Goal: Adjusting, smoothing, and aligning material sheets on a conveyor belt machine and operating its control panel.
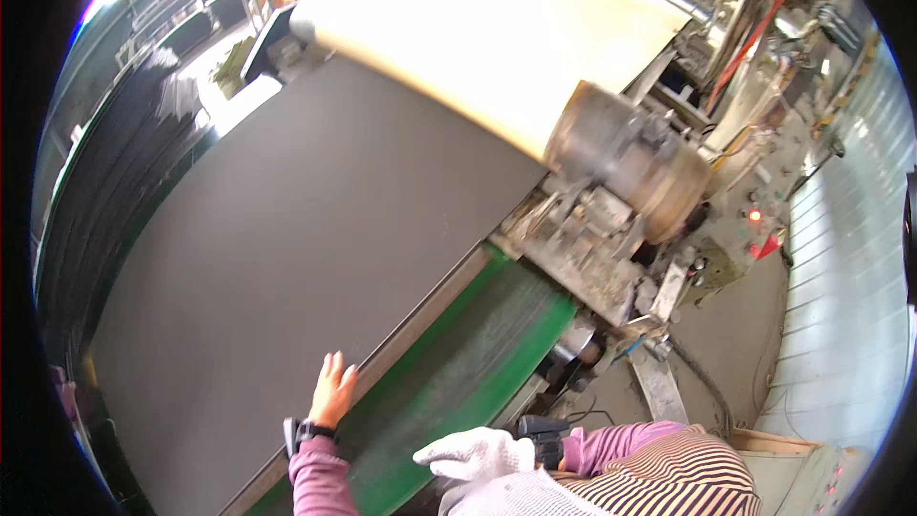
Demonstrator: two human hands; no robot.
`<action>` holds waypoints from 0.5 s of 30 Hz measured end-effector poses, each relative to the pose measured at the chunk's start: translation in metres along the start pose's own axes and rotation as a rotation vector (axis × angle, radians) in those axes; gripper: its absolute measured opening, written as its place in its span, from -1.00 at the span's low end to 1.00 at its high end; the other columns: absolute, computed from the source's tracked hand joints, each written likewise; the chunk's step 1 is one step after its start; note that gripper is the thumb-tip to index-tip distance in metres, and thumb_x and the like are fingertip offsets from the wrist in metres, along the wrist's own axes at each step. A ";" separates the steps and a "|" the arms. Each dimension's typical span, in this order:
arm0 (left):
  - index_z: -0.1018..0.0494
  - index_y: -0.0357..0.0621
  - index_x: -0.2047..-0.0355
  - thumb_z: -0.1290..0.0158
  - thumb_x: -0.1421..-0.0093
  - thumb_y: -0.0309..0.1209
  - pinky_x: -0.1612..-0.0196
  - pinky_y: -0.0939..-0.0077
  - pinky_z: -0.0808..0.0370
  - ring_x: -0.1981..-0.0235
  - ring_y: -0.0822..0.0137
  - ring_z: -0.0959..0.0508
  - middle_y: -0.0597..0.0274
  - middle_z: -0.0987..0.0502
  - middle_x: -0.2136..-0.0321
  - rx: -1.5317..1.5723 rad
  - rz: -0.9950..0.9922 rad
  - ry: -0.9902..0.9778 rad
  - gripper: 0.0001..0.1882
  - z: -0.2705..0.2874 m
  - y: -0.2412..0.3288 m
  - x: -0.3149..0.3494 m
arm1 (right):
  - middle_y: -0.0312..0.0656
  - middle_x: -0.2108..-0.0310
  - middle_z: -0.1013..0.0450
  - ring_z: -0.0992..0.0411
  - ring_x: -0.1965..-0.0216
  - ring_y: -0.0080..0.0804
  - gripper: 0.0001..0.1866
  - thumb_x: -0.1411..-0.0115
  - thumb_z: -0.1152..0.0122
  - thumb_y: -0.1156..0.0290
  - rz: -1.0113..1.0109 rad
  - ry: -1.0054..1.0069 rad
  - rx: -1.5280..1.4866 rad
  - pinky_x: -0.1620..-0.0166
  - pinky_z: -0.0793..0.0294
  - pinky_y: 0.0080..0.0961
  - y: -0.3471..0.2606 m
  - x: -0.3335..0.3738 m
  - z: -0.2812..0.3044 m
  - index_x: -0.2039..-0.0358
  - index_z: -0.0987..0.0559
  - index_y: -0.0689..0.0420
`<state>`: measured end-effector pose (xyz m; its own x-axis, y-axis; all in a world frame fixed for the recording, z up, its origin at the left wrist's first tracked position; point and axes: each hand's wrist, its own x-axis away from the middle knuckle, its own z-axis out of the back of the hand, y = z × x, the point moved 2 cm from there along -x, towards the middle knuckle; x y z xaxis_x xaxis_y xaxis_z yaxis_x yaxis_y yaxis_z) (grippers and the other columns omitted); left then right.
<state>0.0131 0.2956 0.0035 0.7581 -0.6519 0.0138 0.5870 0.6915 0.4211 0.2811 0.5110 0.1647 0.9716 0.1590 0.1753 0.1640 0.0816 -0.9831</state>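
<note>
Lying at the edge of the dark sheet [296, 210]: left hand [331, 396]

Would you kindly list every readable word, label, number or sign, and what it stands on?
No text can be read.
Dark gray sheet by the left hand: no lettering visible.
Gray cabinet, lower right: red marks too small to read.
Around the lit red lamp: nothing legible.

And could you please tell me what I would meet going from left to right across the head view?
Dark layered stack, bare left hand, white-gloved right hand, brown-grey metal cylinder, glowing red light, pale ribbed wall.
</note>
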 end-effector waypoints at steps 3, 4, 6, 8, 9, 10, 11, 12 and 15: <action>-0.23 0.23 -0.26 0.18 -0.36 -0.17 -0.19 -0.10 -0.27 -0.20 -0.22 -0.26 -0.23 -0.24 -0.20 -0.209 0.158 -0.206 -0.54 0.025 -0.025 0.033 | -0.15 0.01 -0.51 -0.46 -0.02 -0.42 -0.65 -0.30 -0.09 0.33 -0.106 0.011 -0.035 -0.11 -0.42 -0.48 0.005 0.023 0.014 -0.07 -0.51 0.11; -0.22 0.23 -0.26 0.21 -0.37 -0.18 -0.18 -0.17 -0.25 -0.21 -0.19 -0.26 -0.20 -0.23 -0.21 -0.340 0.284 -0.316 -0.55 0.045 -0.051 0.058 | -0.16 0.00 -0.51 -0.45 -0.03 -0.42 -0.66 -0.30 -0.08 0.33 -0.129 0.050 -0.055 -0.12 -0.40 -0.47 0.009 0.029 0.011 -0.07 -0.51 0.11; -0.18 0.23 -0.28 0.25 -0.39 -0.17 -0.17 -0.26 -0.24 -0.23 -0.14 -0.25 -0.14 -0.24 -0.22 -0.510 0.508 -0.426 -0.55 0.068 -0.146 0.125 | -0.17 0.00 -0.51 -0.43 -0.05 -0.43 -0.65 -0.30 -0.10 0.31 -0.160 0.103 -0.047 -0.16 -0.37 -0.45 0.015 0.045 0.005 -0.06 -0.52 0.12; -0.11 0.25 -0.31 0.30 -0.40 -0.16 -0.16 -0.27 -0.25 -0.24 -0.10 -0.25 -0.09 -0.25 -0.21 -0.502 0.626 -0.498 -0.52 0.075 -0.177 0.155 | -0.20 0.01 -0.52 -0.43 -0.04 -0.47 -0.64 -0.27 -0.14 0.29 -0.303 0.216 -0.142 -0.14 -0.38 -0.47 0.004 0.074 0.010 -0.05 -0.53 0.10; -0.14 0.22 -0.30 0.30 -0.40 -0.18 -0.16 -0.25 -0.26 -0.23 -0.10 -0.27 -0.09 -0.26 -0.21 -0.555 0.550 -0.470 -0.54 0.081 -0.192 0.173 | -0.20 0.04 -0.53 -0.46 0.00 -0.46 -0.63 -0.26 -0.14 0.26 -0.415 0.253 -0.025 -0.11 -0.41 -0.48 -0.006 0.084 0.008 -0.05 -0.54 0.08; -0.17 0.18 -0.28 0.29 -0.39 -0.22 -0.15 -0.21 -0.28 -0.22 -0.11 -0.28 -0.09 -0.28 -0.20 -0.567 0.472 -0.414 -0.55 0.082 -0.203 0.183 | -0.20 0.05 -0.54 -0.48 0.02 -0.47 -0.63 -0.25 -0.14 0.25 -0.397 0.275 0.033 -0.08 -0.43 -0.50 -0.008 0.092 0.004 -0.05 -0.54 0.07; -0.20 0.14 -0.26 0.27 -0.39 -0.26 -0.14 -0.17 -0.31 -0.21 -0.11 -0.29 -0.10 -0.29 -0.18 -0.577 0.391 -0.356 -0.56 0.084 -0.214 0.193 | -0.20 0.07 -0.55 -0.49 0.04 -0.47 -0.62 -0.24 -0.14 0.23 -0.378 0.299 0.092 -0.06 -0.45 -0.51 -0.007 0.098 -0.003 -0.04 -0.54 0.06; -0.24 0.11 -0.23 0.25 -0.37 -0.29 -0.11 -0.14 -0.35 -0.20 -0.11 -0.30 -0.11 -0.30 -0.17 -0.572 0.300 -0.328 -0.58 0.080 -0.208 0.186 | -0.20 0.07 -0.55 -0.49 0.04 -0.47 -0.62 -0.24 -0.14 0.23 -0.387 0.305 0.095 -0.06 -0.45 -0.51 -0.005 0.105 -0.011 -0.04 -0.54 0.06; -0.30 0.03 -0.15 0.19 -0.34 -0.34 -0.04 -0.03 -0.44 -0.11 -0.12 -0.40 -0.19 -0.37 -0.09 -0.682 0.072 -0.213 -0.62 0.071 -0.159 0.156 | -0.19 0.06 -0.55 -0.51 0.04 -0.40 -0.61 -0.24 -0.11 0.20 -0.400 0.310 0.207 -0.08 -0.45 -0.46 -0.015 0.114 -0.030 -0.06 -0.53 0.01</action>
<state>0.0182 0.0622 0.0028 0.7708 -0.5957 0.2259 0.6368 0.7304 -0.2469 0.3949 0.4982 0.1975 0.8503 -0.2187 0.4787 0.5243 0.2733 -0.8065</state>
